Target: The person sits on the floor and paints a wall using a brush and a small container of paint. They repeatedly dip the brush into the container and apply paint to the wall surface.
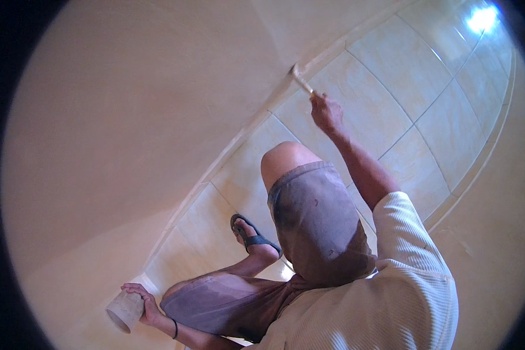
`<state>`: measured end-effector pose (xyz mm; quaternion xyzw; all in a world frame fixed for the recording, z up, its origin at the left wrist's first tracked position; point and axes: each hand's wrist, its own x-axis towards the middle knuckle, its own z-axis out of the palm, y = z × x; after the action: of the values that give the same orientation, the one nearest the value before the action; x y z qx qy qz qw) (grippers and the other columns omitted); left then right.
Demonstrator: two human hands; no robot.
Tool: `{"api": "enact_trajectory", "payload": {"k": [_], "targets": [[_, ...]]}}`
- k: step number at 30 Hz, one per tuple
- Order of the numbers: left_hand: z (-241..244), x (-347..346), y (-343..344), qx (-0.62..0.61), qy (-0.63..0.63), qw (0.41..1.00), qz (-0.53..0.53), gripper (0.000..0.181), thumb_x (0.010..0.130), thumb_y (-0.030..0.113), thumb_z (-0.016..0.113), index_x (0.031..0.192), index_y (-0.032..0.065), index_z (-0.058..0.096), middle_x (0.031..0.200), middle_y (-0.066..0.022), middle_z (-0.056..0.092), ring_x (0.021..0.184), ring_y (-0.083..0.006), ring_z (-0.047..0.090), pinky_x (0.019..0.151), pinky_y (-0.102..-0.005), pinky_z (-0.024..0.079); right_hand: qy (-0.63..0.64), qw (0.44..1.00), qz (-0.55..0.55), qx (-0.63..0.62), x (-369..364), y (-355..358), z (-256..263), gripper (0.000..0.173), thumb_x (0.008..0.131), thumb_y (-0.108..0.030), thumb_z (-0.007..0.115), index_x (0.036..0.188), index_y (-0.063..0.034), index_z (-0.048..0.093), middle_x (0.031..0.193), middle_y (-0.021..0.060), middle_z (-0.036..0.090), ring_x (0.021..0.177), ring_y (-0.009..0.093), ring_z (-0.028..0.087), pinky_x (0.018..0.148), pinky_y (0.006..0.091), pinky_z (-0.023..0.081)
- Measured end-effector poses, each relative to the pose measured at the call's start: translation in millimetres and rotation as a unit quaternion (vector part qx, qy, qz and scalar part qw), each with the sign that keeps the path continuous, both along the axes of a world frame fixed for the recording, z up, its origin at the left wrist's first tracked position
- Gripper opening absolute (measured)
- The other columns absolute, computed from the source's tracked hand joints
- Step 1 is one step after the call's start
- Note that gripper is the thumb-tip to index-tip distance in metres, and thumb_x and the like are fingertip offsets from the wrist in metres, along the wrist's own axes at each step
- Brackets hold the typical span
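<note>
My right hand (327, 113) grips the handle of a paintbrush (305, 84), arm stretched forward. The brush's dark tip meets the foot of the beige wall (157, 109), just above the tile skirting (227, 153). At the lower left, my left hand (148, 306) is wrapped around a whitish plastic container (126, 306), held tilted beside my knee. One round end of it points toward the lower left; its contents cannot be made out. A dark band circles my left wrist.
Glossy beige floor tiles (372, 94) run along the narrow passage, with a bright light reflection at the far end. A second wall (485, 245) with skirting bounds the right side. My bent knees and a sandalled foot (251, 236) are close to the left wall.
</note>
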<state>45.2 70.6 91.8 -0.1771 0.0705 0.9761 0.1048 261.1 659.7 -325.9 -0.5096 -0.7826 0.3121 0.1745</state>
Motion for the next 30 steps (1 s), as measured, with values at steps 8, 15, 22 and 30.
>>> {"api": "enact_trajectory", "payload": {"k": [8, 15, 22, 30], "targets": [[-5, -8, -8, -0.003, 0.009, 1.0, -0.001, 0.053, 0.082, 0.021, 0.064, 0.131, 0.003, 0.056, 0.128, -0.0175, 0.059, 0.124, -0.0346, 0.054, 0.096, -0.0528, 0.05, -0.002, 0.998, 0.061, 0.025, 36, 84, -9, 0.028, 0.097, -0.031, 0.058, 0.122, -0.0222, 0.068, 0.103, 0.0137, 0.069, 0.091, 0.037, 0.068, 0.074, 0.0498, 0.054], [-5, -7, -12, -0.006, 0.011, 1.0, 0.01, 0.05, 0.084, 0.021, 0.062, 0.13, 0.0035, 0.056, 0.128, -0.0176, 0.059, 0.124, -0.0345, 0.054, 0.096, -0.0528, 0.05, -0.124, 0.991, -0.052, 0.011, 78, 187, 2, 0.029, 0.094, -0.035, 0.057, 0.116, -0.0254, 0.072, 0.105, 0.0124, 0.073, 0.099, 0.036, 0.069, 0.084, 0.0492, 0.054], [-9, -5, -13, 0.006, 0.013, 1.0, 0.007, 0.052, 0.084, 0.025, 0.062, 0.131, 0.0041, 0.056, 0.129, -0.0172, 0.059, 0.124, -0.0345, 0.053, 0.097, -0.052, 0.049, -0.02, 0.992, -0.12, -0.014, 49, 171, -25, 0.027, 0.092, -0.024, 0.055, 0.102, -0.0079, 0.073, 0.098, 0.0231, 0.072, 0.094, 0.042, 0.069, 0.082, 0.0544, 0.054], [-7, -1, -8, -0.003, 0.029, 0.999, -0.016, 0.055, 0.08, 0.025, 0.065, 0.131, 0.0053, 0.057, 0.129, -0.0155, 0.06, 0.123, -0.0343, 0.053, 0.095, -0.0526, 0.049, 0.152, 0.985, 0.026, -0.077, -1, -13, 42, 0.021, 0.095, -0.024, 0.057, 0.098, -0.0063, 0.068, 0.083, 0.0247, 0.066, 0.078, 0.045, 0.066, 0.069, 0.0531, 0.051]]}}
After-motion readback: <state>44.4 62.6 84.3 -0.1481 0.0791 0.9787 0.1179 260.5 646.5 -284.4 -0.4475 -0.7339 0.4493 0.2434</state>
